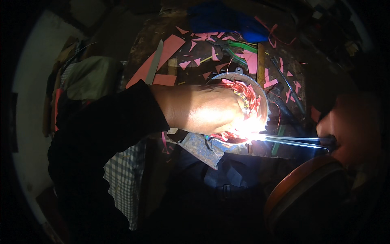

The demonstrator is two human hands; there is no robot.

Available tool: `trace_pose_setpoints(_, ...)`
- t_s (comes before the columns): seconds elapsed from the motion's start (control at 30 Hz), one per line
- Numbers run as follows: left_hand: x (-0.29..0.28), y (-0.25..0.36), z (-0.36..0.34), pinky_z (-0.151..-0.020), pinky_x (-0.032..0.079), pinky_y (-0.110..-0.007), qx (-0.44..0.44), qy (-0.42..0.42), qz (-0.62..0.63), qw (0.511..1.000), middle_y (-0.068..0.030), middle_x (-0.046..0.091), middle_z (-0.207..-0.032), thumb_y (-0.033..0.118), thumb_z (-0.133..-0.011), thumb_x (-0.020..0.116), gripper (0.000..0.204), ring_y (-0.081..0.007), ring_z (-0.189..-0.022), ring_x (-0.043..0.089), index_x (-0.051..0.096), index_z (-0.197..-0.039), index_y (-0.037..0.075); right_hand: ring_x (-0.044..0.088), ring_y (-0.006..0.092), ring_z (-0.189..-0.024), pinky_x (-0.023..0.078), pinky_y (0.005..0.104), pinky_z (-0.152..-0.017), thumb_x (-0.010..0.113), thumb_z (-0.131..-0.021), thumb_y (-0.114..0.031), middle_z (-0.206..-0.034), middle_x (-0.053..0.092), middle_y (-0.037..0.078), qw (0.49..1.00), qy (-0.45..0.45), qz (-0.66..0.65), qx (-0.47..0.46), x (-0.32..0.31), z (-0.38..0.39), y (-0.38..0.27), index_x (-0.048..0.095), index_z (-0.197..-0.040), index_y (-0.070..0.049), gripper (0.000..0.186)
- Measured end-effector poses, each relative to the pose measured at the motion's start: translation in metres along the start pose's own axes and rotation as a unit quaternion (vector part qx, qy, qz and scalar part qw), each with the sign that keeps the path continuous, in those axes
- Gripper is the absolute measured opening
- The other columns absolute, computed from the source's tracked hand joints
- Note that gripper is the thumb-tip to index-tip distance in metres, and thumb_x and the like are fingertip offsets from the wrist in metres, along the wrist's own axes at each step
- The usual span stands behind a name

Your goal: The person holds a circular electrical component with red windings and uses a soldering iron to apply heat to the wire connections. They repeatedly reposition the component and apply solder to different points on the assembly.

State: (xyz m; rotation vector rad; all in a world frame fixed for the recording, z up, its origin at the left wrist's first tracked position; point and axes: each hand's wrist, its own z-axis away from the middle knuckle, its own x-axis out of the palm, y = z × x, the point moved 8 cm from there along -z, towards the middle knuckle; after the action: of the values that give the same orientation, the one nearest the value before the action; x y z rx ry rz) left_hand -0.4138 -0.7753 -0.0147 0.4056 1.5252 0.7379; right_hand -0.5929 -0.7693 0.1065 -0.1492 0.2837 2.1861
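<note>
My left hand (207, 107), in a black sleeve, reaches across into a round metal motor stator (264, 99). Its fingers curl down over the copper winding (251, 94), which is tied with yellowish cord; the fingertips are hidden. A dazzling white light (248, 131) burns at the near right of the winding, beside my knuckles. Two thin metal rods (290, 140) run from that glare to the right. At their far ends, my right hand (345, 126) appears closed around them, dim and reddish; its fingers are only partly visible.
Pink insulation paper scraps (197, 62) litter the dark worktable. A flat blade (154, 63), green-handled pliers (235, 51), a wooden stick (260, 65) and a screwdriver (288, 83) lie around the stator. Blue cloth (227, 22) lies at the back. An orange-rimmed dark object (302, 183) looms at lower right.
</note>
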Motion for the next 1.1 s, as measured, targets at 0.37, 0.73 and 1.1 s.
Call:
trace_pose_setpoints(0.37,-0.008,0.008,0.002,-0.092,0.067,-0.042,0.064,0.069,0.024,0.995,-0.0192,0.08,-0.11,0.014,-0.106,0.076,0.022,-0.0331,-0.095,0.08,0.079,-0.112,-0.007,0.078,0.028,-0.081,0.061,0.0454,-0.077,0.085,-0.095,-0.054,-0.081,0.079,0.011,0.997,-0.065,-0.006,0.04,-0.014,0.0,-0.01,0.084,-0.11,-0.003,0.054)
trace_pose_setpoints(0.73,-0.009,0.008,0.0,-0.088,0.066,-0.044,0.017,0.056,0.018,0.998,-0.0201,0.081,-0.108,0.017,-0.106,0.076,0.023,-0.0339,-0.096,0.081,0.078,-0.111,-0.006,0.073,0.0256,-0.073,0.057,0.0444,-0.071,0.088,-0.094,-0.055,-0.075,0.075,0.008,0.998,0.003,-0.058,-0.027,-0.009,-0.008,-0.019,0.08,-0.093,-0.001,0.054)
trace_pose_setpoints(1.1,0.001,0.001,-0.005,-0.088,0.065,-0.046,-0.069,-0.003,-0.066,0.995,-0.0193,0.078,-0.106,0.016,-0.105,0.076,0.021,-0.0358,-0.095,0.08,0.075,-0.108,-0.004,0.081,0.0251,-0.077,0.063,0.0412,-0.07,0.091,-0.098,-0.044,-0.088,0.083,0.013,0.987,-0.027,-0.142,0.066,0.005,-0.006,-0.027,0.081,-0.106,0.002,0.048)
